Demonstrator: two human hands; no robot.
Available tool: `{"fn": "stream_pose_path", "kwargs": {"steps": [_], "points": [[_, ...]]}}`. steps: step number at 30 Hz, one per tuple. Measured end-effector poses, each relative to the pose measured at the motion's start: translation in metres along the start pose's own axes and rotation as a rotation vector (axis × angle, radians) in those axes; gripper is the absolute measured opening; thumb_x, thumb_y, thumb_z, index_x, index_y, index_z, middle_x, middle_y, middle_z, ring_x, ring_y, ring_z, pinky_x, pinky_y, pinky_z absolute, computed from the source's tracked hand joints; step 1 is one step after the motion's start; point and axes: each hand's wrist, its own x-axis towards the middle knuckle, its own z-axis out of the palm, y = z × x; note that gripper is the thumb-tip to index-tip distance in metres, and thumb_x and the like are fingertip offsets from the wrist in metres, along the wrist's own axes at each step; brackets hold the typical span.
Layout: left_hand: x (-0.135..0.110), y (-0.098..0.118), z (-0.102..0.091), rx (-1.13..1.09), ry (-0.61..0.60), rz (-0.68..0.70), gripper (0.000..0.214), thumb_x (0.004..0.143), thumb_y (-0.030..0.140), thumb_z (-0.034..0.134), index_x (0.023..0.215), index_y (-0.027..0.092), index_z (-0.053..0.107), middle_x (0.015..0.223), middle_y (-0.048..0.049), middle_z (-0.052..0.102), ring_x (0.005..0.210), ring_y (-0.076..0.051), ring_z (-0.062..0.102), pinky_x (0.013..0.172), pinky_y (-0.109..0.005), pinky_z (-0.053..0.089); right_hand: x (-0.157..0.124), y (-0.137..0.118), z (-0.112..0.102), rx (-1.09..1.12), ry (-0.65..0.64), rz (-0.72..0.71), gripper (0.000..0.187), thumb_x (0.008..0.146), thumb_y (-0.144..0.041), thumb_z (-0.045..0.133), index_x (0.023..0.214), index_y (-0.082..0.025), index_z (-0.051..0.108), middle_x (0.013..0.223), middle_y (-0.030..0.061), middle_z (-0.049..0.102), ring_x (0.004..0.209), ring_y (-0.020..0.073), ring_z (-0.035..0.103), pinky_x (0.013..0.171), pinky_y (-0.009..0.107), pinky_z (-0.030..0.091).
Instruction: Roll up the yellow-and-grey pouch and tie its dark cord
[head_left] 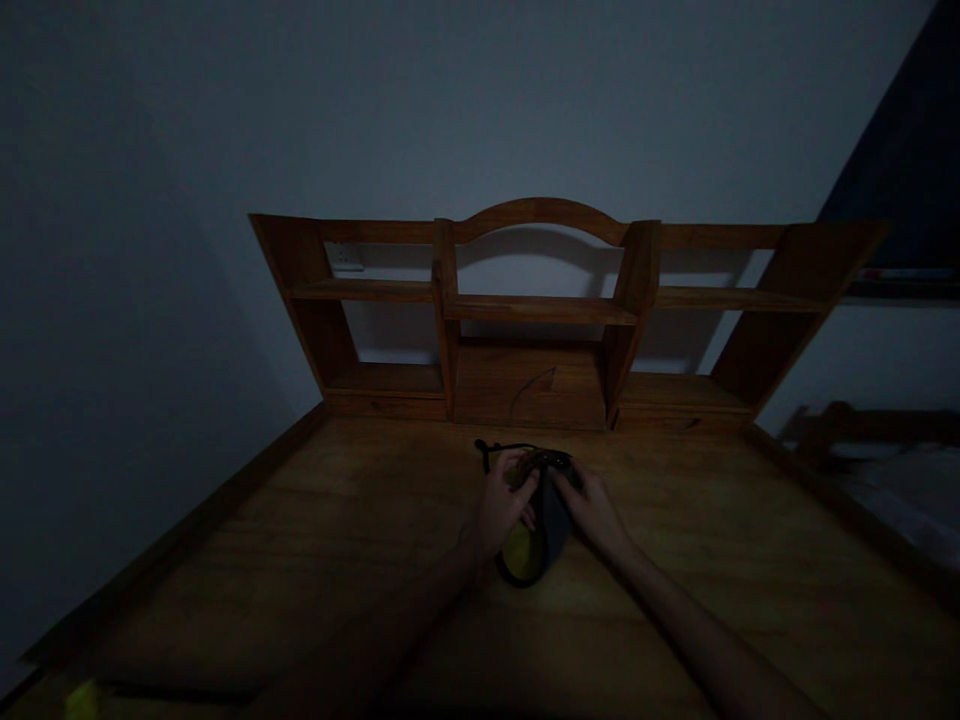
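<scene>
Over the middle of the desk, both hands are closed on a soft-looking grey and yellow item with a black edge [555, 525]; its exact kind is too dark to tell. My left hand [501, 505] grips its upper left side, with some fingers in front of the yellow face. At its upper right side, my right hand [596, 505] pinches it with the thumb on the grey face. Between the fingertips lies a dark, glossy piece [555, 459], partly hidden. A thin black cord [491, 446] sticks out to the left beyond my left hand.
A wooden desk [337, 540] with raised side edges spreads under my arms. Along its back stands a wooden shelf unit [540, 310] against the wall. A small yellow object [82, 700] shows at the lower left. Light is dim.
</scene>
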Motion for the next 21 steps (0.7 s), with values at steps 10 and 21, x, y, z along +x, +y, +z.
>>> {"fn": "stream_pose_path", "kwargs": {"steps": [10,21], "points": [[0.000,0.005,0.000,-0.004,0.029,-0.017,0.045,0.080,0.049,0.061,0.113,0.020,0.050,0.110,-0.0099,0.065,0.044,-0.007,0.060,0.036,-0.017,0.046,-0.003,-0.008,-0.003,-0.078,0.004,0.081,0.044,0.089,-0.055,0.043,0.091,-0.017,0.065,0.078,0.0039,0.069,0.073,0.0221,0.063,0.064,0.028,0.045],[-0.003,0.001,0.000,0.062,-0.055,-0.036,0.038,0.084,0.047,0.056,0.110,0.019,0.055,0.088,-0.0058,0.071,0.033,-0.009,0.056,0.028,-0.017,0.040,-0.005,-0.012,-0.009,0.148,-0.029,0.160,0.051,0.085,-0.063,0.042,0.073,-0.017,0.061,0.066,0.0009,0.061,0.062,0.0165,0.055,0.055,0.024,0.040]]}}
